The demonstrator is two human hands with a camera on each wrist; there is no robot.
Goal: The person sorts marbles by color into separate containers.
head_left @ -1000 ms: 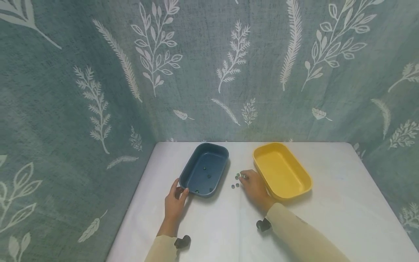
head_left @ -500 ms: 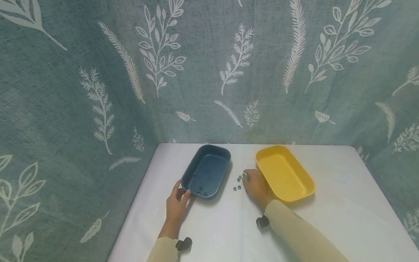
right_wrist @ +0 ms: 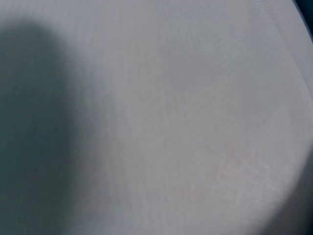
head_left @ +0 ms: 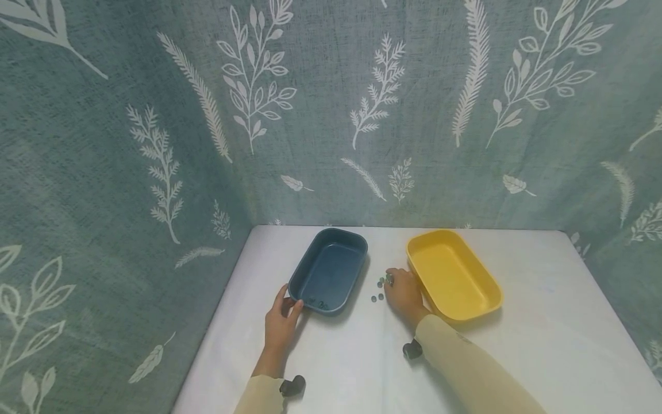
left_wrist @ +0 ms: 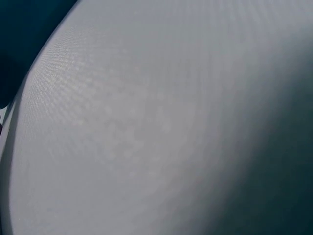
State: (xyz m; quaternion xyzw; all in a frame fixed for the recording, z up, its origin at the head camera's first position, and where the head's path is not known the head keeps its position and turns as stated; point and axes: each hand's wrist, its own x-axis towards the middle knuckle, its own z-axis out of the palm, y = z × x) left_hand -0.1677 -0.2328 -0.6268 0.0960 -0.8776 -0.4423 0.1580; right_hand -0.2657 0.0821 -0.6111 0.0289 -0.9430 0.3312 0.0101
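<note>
My left hand (head_left: pixel 281 325) holds the near left corner of a dark blue tray (head_left: pixel 331 270), thumb on the near rim and fingers along the left side. Several small dark green marbles (head_left: pixel 322 305) lie inside, gathered by the near wall. My right hand (head_left: pixel 403 293) is low over the table between the trays, fingers curled, with a green marble (head_left: pixel 389 279) at the fingertips, seemingly pinched and partly hidden. Several more marbles (head_left: pixel 381 296) lie just left of that hand. Both wrist views show mostly white cloth; the left one catches a blue tray edge (left_wrist: pixel 29 39).
A yellow tray (head_left: pixel 455 276) stands right of my right hand, close beside it, with no marbles visible inside. White cloth covers the table (head_left: pixel 538 299). A green leaf-patterned curtain (head_left: pixel 320 115) hangs behind and at the sides.
Marbles in the blue tray have rolled toward its near wall. My right fingers have drawn slightly right around a marble. My left hand keeps its hold; the whole view has shifted slightly.
</note>
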